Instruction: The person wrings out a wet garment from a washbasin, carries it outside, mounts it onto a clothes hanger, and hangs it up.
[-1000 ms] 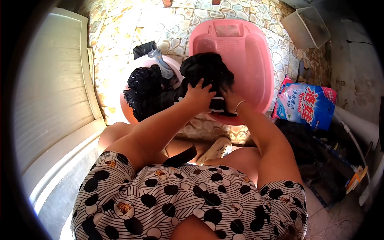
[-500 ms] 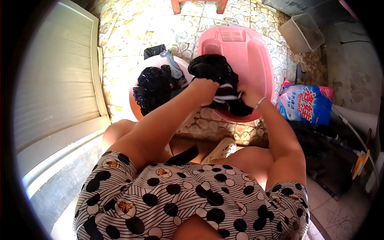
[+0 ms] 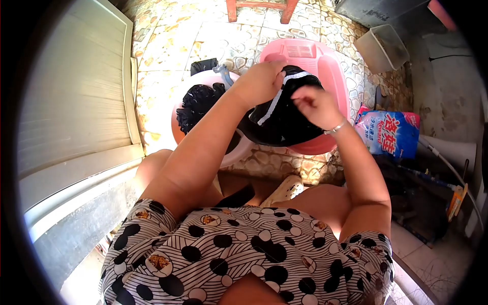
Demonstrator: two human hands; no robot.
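Note:
A wet black garment with white stripes [image 3: 290, 124] is spread above the front part of a pink washtub [image 3: 333, 76] with a built-in washboard. My left hand [image 3: 260, 83] is closed on its upper edge, beside a white stripe. Over the garment's right side, my right hand [image 3: 319, 108] has loosely bent fingers apart, with no cloth seen between them. To the left, a round pink basin [image 3: 239, 158] carries more bunched black clothes [image 3: 199, 105]. A grey-blue strip of cloth [image 3: 223, 73] hangs over that basin's rim.
A blue and pink detergent bag [image 3: 386, 133] stands to the right, near a pale hose [image 3: 447, 165]. Behind it is a translucent bin [image 3: 378, 51]. A red stool [image 3: 262, 6] is at the back, and a white panel door [image 3: 76, 96] borders the left side.
My left hand has lifted the garment's edge up and away, so the cloth is spread wider. My right hand has come off its lower side and risen above it.

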